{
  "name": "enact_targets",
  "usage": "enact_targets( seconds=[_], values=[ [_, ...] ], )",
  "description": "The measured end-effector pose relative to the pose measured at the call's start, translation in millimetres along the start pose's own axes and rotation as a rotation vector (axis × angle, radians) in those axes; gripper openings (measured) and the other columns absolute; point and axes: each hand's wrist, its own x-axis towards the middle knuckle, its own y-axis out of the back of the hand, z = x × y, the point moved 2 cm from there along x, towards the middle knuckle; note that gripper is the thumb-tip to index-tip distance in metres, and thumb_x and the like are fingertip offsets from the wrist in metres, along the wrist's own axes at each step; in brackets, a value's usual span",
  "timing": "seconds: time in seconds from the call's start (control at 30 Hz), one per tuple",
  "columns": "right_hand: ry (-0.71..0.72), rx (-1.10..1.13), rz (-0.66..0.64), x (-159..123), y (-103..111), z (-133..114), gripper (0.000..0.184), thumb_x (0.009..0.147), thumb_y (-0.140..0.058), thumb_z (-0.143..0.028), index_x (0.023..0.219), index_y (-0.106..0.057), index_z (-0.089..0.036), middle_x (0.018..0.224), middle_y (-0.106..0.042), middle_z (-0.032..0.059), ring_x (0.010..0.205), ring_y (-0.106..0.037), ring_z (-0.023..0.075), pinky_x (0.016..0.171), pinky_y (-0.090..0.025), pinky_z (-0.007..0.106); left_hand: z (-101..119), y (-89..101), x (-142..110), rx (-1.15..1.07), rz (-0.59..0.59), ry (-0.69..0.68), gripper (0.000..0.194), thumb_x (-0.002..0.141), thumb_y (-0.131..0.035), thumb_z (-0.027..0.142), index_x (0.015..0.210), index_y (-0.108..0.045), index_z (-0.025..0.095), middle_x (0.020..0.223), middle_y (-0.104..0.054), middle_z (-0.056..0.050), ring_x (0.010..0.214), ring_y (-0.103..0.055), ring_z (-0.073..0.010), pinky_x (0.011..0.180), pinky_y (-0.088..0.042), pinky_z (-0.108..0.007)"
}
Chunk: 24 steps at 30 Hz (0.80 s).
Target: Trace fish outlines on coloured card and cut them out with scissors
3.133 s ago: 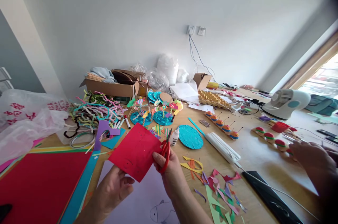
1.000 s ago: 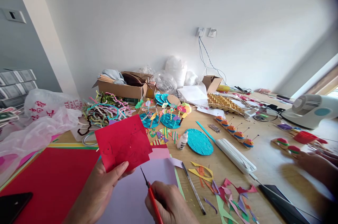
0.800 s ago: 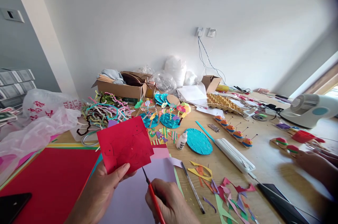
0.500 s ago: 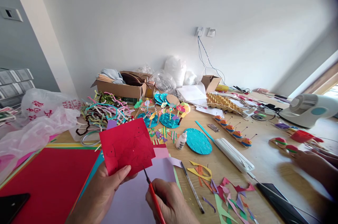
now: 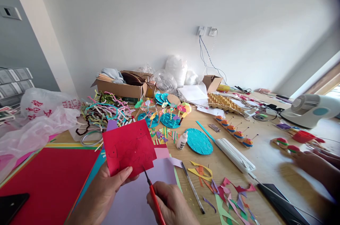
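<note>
- Head view: left hand holds the red paper near its lower edge, thumb on the face, fingers behind; grip narrow.
- Red paper is tilted, raised over the lilac sheet, beyond the left hand and to the left of and farther than the right hand. Dark drawn lines show on its face; right edge is notched.
- Right hand is closed round the red-handled scissors; dark tip meets the paper's lower right edge in view. Actual contact cannot be told.
- To the right of the lilac sheet: pen, then colored scraps.
- Farther off: glue bottle, upright, just beside the blue disc.
- Left side: large red sheet lying on other colored sheets; pipe cleaners heaped farther back.
- Far right: another person's hand beside red-and-green pieces.
</note>
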Motion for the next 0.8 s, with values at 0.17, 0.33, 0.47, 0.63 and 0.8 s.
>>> enact_targets(
  seconds=[0.17, 0.33, 0.47, 0.63, 0.8],
  values=[
    [-0.011, -0.028, 0.032, 0.5, -2.7, 7.7, 0.035, 0.082, -0.046, -0.041, 0.058, -0.037, -0.018, 0.053, -0.030, -0.0058, 0.052, -0.028, 0.0083, 0.044, -0.020, 0.021, 0.0, 0.5, 0.5, 0.024, 0.004, 0.011, 0.055, 0.069, -0.076, 0.032, 0.120, -0.059, 0.023, 0.097, -0.074, -0.004, 0.091, -0.068, -0.0267, 0.075, -0.056, -0.033],
    [-0.011, 0.006, 0.039, 0.9, -6.2, 13.6, 0.041, 0.082, -0.044, -0.050, 0.059, -0.046, -0.017, 0.054, -0.037, -0.0043, 0.053, -0.033, 0.0086, 0.045, -0.024, 0.021, -0.3, 0.1, -0.6, 0.042, -0.004, 0.013, 0.046, 0.067, -0.077, 0.034, 0.110, -0.065, 0.020, 0.100, -0.072, -0.007, 0.093, -0.066, -0.0289, 0.077, -0.056, -0.037],
    [-0.020, 0.058, 0.047, -0.7, -7.6, 10.8, 0.050, 0.082, -0.042, -0.060, 0.063, -0.053, -0.015, 0.053, -0.040, -0.0035, 0.053, -0.036, 0.0092, 0.046, -0.026, 0.020, -1.5, -3.7, -3.7, 0.023, 0.010, 0.004, 0.038, 0.066, -0.078, 0.035, 0.100, -0.068, 0.021, 0.093, -0.073, -0.004, 0.088, -0.067, -0.0270, 0.074, -0.056, -0.036],
    [-0.023, 0.088, 0.065, -2.9, -8.4, 8.8, 0.058, 0.080, -0.039, -0.069, 0.061, -0.051, -0.016, 0.050, -0.036, -0.0043, 0.050, -0.033, 0.0086, 0.044, -0.024, 0.021, -3.8, -7.1, -5.5, 0.003, -0.021, 0.033, 0.031, 0.065, -0.078, 0.035, 0.092, -0.069, 0.021, 0.091, -0.072, -0.004, 0.083, -0.066, -0.0250, 0.074, -0.057, -0.037],
    [0.010, 0.087, 0.045, -2.6, -8.4, 15.5, 0.065, 0.079, -0.033, -0.076, 0.063, -0.050, -0.016, 0.051, -0.037, -0.0037, 0.049, -0.034, 0.0088, 0.044, -0.023, 0.021, -5.8, -6.8, -4.0, -0.028, -0.057, 0.051, 0.030, 0.070, -0.076, 0.033, 0.096, -0.067, 0.022, 0.089, -0.073, -0.004, 0.085, -0.066, -0.0239, 0.075, -0.056, -0.036]
  ],
)
